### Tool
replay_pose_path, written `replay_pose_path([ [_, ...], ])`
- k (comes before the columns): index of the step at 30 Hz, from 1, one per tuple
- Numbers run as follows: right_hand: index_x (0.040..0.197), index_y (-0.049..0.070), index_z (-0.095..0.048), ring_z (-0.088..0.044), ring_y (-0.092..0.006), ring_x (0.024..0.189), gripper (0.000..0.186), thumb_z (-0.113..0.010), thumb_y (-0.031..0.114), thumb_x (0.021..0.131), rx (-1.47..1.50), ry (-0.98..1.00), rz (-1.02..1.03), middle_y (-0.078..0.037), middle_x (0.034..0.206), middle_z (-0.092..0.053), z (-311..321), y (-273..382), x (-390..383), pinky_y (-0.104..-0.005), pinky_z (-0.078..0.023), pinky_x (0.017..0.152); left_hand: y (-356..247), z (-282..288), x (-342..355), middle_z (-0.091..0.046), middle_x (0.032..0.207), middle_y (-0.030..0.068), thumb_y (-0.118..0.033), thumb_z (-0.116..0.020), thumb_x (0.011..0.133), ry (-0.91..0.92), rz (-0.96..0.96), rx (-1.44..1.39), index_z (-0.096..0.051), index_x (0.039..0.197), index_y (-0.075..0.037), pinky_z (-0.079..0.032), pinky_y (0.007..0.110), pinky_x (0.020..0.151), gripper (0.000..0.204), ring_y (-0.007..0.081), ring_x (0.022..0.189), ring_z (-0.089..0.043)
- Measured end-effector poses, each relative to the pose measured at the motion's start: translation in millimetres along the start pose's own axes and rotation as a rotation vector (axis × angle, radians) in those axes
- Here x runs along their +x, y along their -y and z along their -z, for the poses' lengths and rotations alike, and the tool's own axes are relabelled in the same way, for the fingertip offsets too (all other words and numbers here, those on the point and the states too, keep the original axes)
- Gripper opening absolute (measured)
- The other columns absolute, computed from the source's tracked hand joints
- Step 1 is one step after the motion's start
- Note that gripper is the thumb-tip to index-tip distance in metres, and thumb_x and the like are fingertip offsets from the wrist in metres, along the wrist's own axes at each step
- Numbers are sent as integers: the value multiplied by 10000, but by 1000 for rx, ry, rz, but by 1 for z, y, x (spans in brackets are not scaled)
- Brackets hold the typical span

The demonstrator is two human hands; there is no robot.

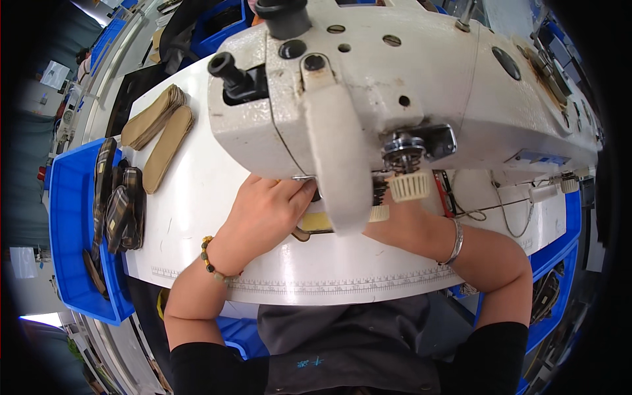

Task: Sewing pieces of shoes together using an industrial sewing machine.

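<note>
At the sewing machine, my left hand is beside the needle area, its fingers bent and pressed together at the tips. What they pinch, if anything, is hidden by the machine head. My right hand reaches under the machine from the right; the machine and its padded white lever cover its fingers. Between the hands a small flat piece with a yellow face and a brown curved edge shows partly. Sole-shaped tan pieces lie on the white table to the left, some stacked.
A blue bin at the left holds dark plaid fabric pieces. Another blue bin stands at the lower right. A printed ruler strip follows the table's front edge. Red-handled tool and loose cord lie right of the machine.
</note>
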State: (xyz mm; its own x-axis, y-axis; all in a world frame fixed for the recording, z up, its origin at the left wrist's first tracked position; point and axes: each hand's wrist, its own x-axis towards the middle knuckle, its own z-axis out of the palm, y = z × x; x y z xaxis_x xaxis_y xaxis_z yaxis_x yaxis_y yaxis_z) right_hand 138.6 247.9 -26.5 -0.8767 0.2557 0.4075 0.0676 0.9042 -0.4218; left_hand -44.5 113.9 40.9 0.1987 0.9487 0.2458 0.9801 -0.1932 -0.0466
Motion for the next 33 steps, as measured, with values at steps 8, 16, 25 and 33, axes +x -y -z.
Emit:
replay_pose_path([
  [8, 581, 18, -642, -609, -344, 558, 126, -684, 134, 605, 123, 9, -30, -159, 589, -605, -1, 0, 3, -439, -471, 544, 2, -4, 2, -632, 749, 19, -90, -716, 691, -190, -41, -156, -727, 928, -81, -496, 345, 673, 237, 213, 740, -626],
  [16, 806, 16, -693, -591, -343, 513, 117, -667, 129, 789, 27, -49, 56, -171, 601, -603, -1, 10, 0, -407, -460, 473, 8, -7, 3, -608, 671, 21, -106, -725, 669, -103, 23, -150, -716, 915, -90, -484, 354, 606, 246, 225, 611, -611],
  [25, 927, 41, -696, -556, -248, 445, 132, -635, 103, 828, -238, -96, 216, -46, 535, -533, -6, 12, -1, -391, -445, 434, 7, -8, 3, -635, 710, 21, -109, -658, 738, -167, -69, -99, -714, 968, -71, -508, 312, 547, 240, 187, 620, -639],
  [33, 968, 67, -698, -567, -209, 495, 212, -653, 114, 767, -266, -45, 207, -6, 547, -511, 4, 15, 1, -356, -449, 474, 6, -14, 1, -647, 751, 23, -104, -658, 722, -157, -68, -74, -714, 958, -78, -514, 308, 544, 244, 176, 639, -642],
])
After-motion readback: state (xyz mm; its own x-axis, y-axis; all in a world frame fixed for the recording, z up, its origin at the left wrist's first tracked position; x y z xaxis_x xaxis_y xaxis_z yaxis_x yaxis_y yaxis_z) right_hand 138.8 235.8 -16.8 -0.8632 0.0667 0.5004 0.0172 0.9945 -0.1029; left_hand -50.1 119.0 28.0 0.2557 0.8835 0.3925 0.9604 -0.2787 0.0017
